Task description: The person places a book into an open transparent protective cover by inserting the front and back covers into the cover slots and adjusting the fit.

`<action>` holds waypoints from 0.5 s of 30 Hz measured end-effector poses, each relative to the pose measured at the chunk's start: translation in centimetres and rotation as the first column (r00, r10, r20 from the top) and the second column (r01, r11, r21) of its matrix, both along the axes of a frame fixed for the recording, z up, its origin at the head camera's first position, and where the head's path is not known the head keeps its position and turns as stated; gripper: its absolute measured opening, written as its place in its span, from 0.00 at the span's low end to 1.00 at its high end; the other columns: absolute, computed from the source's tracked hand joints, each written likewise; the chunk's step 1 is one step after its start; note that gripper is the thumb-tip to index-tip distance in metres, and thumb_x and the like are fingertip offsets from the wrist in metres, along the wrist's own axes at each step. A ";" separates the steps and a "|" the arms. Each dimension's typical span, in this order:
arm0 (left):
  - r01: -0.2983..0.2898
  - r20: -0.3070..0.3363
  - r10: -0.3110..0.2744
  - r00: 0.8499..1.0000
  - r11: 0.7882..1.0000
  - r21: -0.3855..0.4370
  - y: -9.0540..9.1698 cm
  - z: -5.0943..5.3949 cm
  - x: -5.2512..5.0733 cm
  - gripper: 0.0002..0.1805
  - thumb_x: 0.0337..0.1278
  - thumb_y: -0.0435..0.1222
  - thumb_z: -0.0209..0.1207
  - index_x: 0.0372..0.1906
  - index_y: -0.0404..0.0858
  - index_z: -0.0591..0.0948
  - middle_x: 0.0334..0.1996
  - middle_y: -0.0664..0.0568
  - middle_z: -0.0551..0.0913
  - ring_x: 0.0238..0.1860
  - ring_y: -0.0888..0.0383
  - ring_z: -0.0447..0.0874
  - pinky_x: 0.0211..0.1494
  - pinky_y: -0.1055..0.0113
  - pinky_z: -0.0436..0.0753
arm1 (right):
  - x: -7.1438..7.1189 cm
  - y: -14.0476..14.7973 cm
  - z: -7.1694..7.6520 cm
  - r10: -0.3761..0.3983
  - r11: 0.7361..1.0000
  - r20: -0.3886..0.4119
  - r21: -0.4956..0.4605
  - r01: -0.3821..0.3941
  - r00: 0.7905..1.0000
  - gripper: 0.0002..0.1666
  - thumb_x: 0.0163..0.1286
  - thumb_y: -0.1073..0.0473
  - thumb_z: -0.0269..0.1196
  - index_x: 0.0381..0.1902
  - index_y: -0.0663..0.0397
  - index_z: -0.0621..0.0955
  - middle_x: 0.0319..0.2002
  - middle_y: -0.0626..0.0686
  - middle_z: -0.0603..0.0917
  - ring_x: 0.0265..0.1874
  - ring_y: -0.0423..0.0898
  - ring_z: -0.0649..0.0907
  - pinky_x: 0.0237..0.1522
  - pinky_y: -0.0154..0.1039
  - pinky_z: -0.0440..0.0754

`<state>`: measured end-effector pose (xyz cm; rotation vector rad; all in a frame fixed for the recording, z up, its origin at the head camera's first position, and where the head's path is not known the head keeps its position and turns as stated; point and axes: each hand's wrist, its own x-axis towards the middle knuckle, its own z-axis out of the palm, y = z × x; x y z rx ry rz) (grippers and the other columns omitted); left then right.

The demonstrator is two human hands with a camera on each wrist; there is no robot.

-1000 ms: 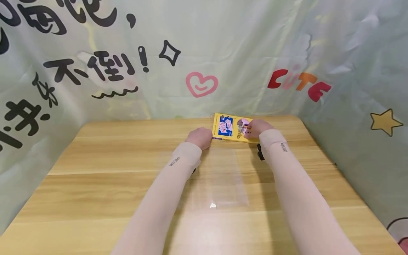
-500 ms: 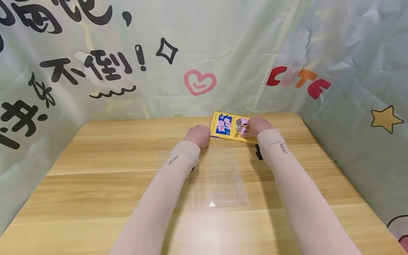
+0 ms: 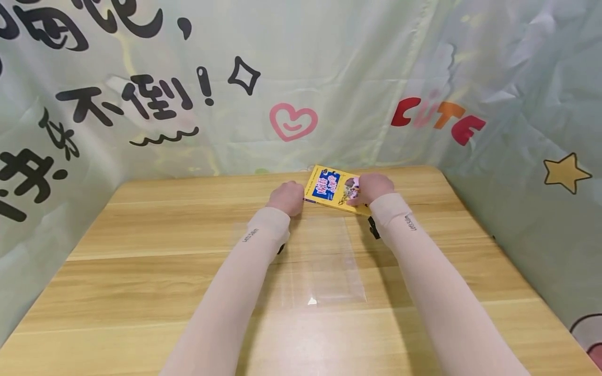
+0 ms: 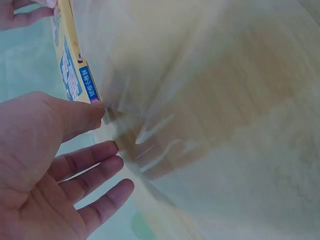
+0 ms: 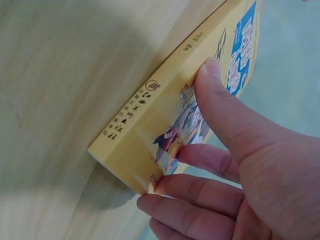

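A yellow book [image 3: 333, 189] with a blue title panel is near the back edge of the wooden table. My right hand [image 3: 373, 189] grips its right end; in the right wrist view the thumb [image 5: 225, 102] lies on the cover and the fingers curl at the end edge. My left hand [image 3: 287, 198] is at the book's left corner. In the left wrist view its thumb pinches the edge of a clear plastic book cover [image 4: 170, 140], while the other visible fingers extend loosely. The index finger is mostly hidden. The clear cover [image 3: 324, 266] spreads over the table between my forearms.
Behind the table [image 3: 141, 292] hangs a pale green printed cloth [image 3: 357, 62], which also runs along both sides. A small white tab [image 3: 312, 301] shows near the clear cover's front edge. Black wrist straps [image 3: 374, 228] are partly visible under the sleeves.
My right hand has moved the book slightly left, and it now slants a little more. The left hand stays at the book's left corner. The head view has shifted slightly.
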<state>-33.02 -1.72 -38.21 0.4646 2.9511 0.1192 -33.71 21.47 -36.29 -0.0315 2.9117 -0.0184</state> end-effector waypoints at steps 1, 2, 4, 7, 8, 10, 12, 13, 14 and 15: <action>-0.004 -0.003 0.004 1.000 1.000 0.005 -0.1 0.0 0.0 0.17 0.81 0.32 0.53 0.65 0.35 0.84 0.52 0.45 0.85 0.49 0.52 0.81 0.64 0.55 0.88 | 0.0 -0.1 0.0 -0.001 1.000 -0.004 0.006 0.001 1.000 0.41 0.67 0.33 0.75 0.60 0.62 0.86 0.41 0.57 0.87 0.32 0.50 0.80 0.35 0.42 0.77; -0.005 -0.003 0.005 1.000 1.000 0.007 -0.1 0.0 -0.1 0.17 0.81 0.32 0.53 0.65 0.34 0.84 0.52 0.45 0.85 0.49 0.52 0.81 0.63 0.55 0.88 | 0.0 -0.2 0.0 -0.003 1.000 -0.008 0.009 0.003 1.000 0.42 0.66 0.33 0.75 0.61 0.62 0.86 0.42 0.57 0.87 0.32 0.50 0.80 0.35 0.42 0.77; -0.008 0.002 0.008 1.000 1.000 0.011 -0.2 -0.1 -0.1 0.17 0.81 0.32 0.53 0.65 0.34 0.84 0.52 0.45 0.84 0.49 0.52 0.81 0.63 0.56 0.88 | 0.1 -0.4 0.0 0.000 1.000 -0.016 0.013 0.000 1.000 0.44 0.66 0.33 0.75 0.65 0.62 0.84 0.44 0.58 0.87 0.33 0.50 0.80 0.34 0.42 0.76; -0.016 0.008 0.015 1.000 1.000 0.026 -0.1 -0.2 -0.2 0.18 0.80 0.32 0.55 0.65 0.34 0.84 0.53 0.44 0.84 0.48 0.52 0.81 0.62 0.56 0.88 | 0.2 -0.5 0.0 0.007 1.000 -0.024 0.023 -0.007 1.000 0.47 0.65 0.32 0.75 0.69 0.59 0.82 0.49 0.59 0.88 0.34 0.51 0.80 0.34 0.42 0.76; -0.020 0.006 0.020 1.000 0.999 0.032 -0.1 -0.2 -0.3 0.18 0.80 0.32 0.56 0.65 0.34 0.84 0.53 0.44 0.84 0.48 0.52 0.81 0.61 0.56 0.89 | 0.2 -0.6 0.0 0.012 1.000 -0.028 0.027 -0.011 1.000 0.47 0.65 0.32 0.75 0.71 0.58 0.82 0.50 0.60 0.88 0.35 0.51 0.80 0.35 0.42 0.77; -0.033 -0.004 0.033 0.999 0.999 0.034 0.0 -0.3 -0.4 0.17 0.78 0.32 0.58 0.65 0.35 0.85 0.53 0.45 0.85 0.48 0.52 0.81 0.59 0.56 0.89 | 0.2 -0.7 0.1 0.022 0.999 -0.034 0.030 -0.021 0.999 0.48 0.64 0.31 0.76 0.73 0.53 0.81 0.50 0.59 0.87 0.36 0.51 0.80 0.35 0.43 0.77; -0.051 -0.014 0.051 0.999 0.998 0.027 0.1 -0.4 -0.6 0.18 0.77 0.33 0.60 0.65 0.37 0.85 0.54 0.45 0.85 0.47 0.52 0.81 0.58 0.55 0.90 | 0.2 -0.8 0.1 0.028 0.999 -0.036 0.031 -0.027 0.999 0.48 0.64 0.31 0.76 0.72 0.52 0.82 0.47 0.58 0.87 0.36 0.51 0.81 0.35 0.42 0.76; -0.061 -0.020 0.062 0.998 0.998 0.021 0.1 -0.5 -0.7 0.18 0.76 0.33 0.61 0.65 0.37 0.85 0.54 0.46 0.86 0.47 0.53 0.82 0.57 0.54 0.90 | 0.1 -0.7 0.1 0.031 0.999 -0.036 0.033 -0.030 0.999 0.46 0.63 0.30 0.76 0.70 0.52 0.83 0.44 0.57 0.87 0.35 0.51 0.81 0.35 0.42 0.76; -0.070 -0.023 0.070 0.997 0.997 0.012 0.2 -0.6 -0.7 0.19 0.76 0.34 0.62 0.66 0.39 0.84 0.54 0.46 0.86 0.47 0.53 0.82 0.56 0.54 0.91 | 0.1 -0.6 0.1 0.031 0.999 -0.037 0.034 -0.030 0.999 0.43 0.63 0.30 0.76 0.65 0.54 0.86 0.41 0.56 0.86 0.34 0.50 0.81 0.34 0.42 0.75; -0.078 -0.026 0.078 0.997 0.997 0.004 0.2 -0.6 -0.8 0.19 0.76 0.34 0.62 0.67 0.40 0.84 0.54 0.47 0.87 0.46 0.53 0.82 0.56 0.53 0.91 | 0.0 -0.4 0.1 0.028 0.999 -0.040 0.034 -0.026 0.999 0.39 0.63 0.30 0.76 0.58 0.54 0.88 0.36 0.55 0.85 0.33 0.50 0.81 0.33 0.42 0.74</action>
